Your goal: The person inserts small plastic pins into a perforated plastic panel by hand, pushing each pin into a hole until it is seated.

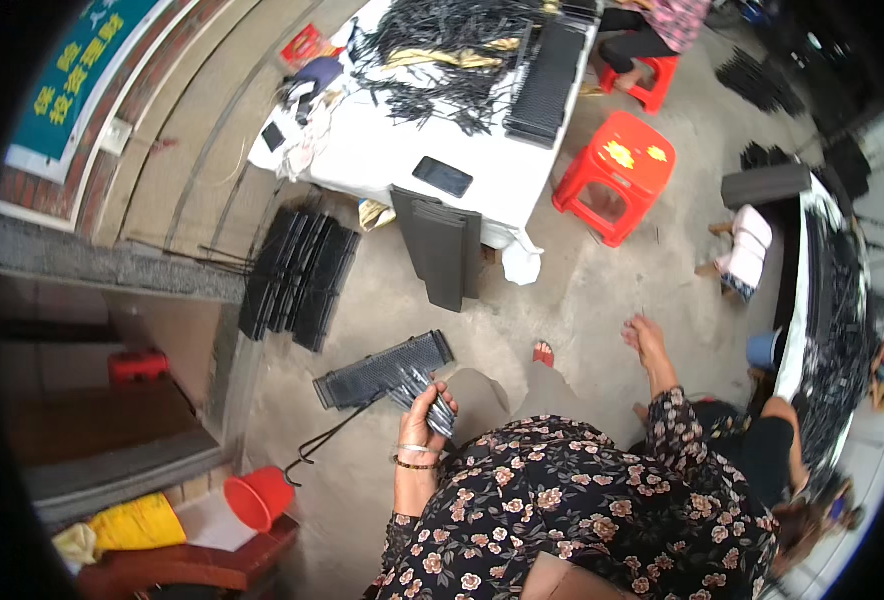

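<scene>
Floral sleeves frame the bottom of the view, and from them the left hand (420,418) rises, wearing 2 bracelets at the wrist, closed around a bundle of thin dark strips (424,392). The strips are slim, black to grey with a slight sheen, and fan out above and to the right of the fingers. They sit just in front of a black ribbed tray (382,369) lying on the concrete floor (572,300); whether they touch it I cannot tell. The right hand (645,338) is stretched forward over the floor, fingers loosely spread and holding nothing. A red funnel-shaped cup (260,497) lies on a dark red bench (182,565) at the lower left, beside a yellow bag (137,522). Farther out, a row of black trays (297,275) leans against the wall, and flat dark panels (440,250) lean on the counter (382,150), which is draped in white. On it lie a dark phone (443,176), a heap of the same black strips (442,60) and more ribbed trays (547,80). A red plastic stool (617,170) stands to its right.
</scene>
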Motion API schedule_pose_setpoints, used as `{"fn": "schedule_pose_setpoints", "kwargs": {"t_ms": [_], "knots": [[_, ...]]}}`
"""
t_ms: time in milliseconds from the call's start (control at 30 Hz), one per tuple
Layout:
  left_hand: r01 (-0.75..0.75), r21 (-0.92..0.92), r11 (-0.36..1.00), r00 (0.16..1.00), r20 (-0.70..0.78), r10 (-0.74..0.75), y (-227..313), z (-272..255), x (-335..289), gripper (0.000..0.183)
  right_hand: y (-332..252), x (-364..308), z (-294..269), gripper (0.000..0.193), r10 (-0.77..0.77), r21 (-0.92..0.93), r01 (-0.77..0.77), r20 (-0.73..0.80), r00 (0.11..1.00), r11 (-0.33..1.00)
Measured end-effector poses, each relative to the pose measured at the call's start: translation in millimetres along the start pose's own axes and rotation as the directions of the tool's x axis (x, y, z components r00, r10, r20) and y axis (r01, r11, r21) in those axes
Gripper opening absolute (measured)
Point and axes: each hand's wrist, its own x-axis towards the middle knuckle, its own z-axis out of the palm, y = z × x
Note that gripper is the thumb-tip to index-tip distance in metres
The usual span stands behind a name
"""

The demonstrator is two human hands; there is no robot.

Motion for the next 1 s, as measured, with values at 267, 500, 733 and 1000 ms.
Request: {"fn": "schedule_pose_setpoints", "kwargs": {"t_ms": [267, 500, 733, 1000], "knots": [[-0.206, -0.248, 0.947, 0.975, -0.138, 0.176, 51.6, 6.6, 75.9, 0.028, -234.0, 68.8, 263.1, 0.05, -0.371, -0.125, 0.448, 0.389, 0.843, 0.885], [-0.333, -0.349, 0.876, 0.932, -0.26, 0.251, 39.4, 6.2, 34.4, 0.032, -278.6, 21.2, 400.5, 0.048, -0.393, -0.307, 0.765, 0.715, 0.578, 0.566], [-0.449, -0.413, 0.792, 0.846, -0.481, 0.23, 59.9, 8.7, 62.8, 0.034, -366.4, 67.5, 579.7, 0.054, -0.426, -0.223, 0.948, 0.898, 0.11, -0.226], [-0.634, -0.43, 0.642, 0.67, -0.72, 0.18, 7.2, 100.9, 125.4, 0.029, -400.5, 105.5, 785.3, 0.044, -0.288, -0.007, 0.966, 0.955, -0.07, -0.26]]}}
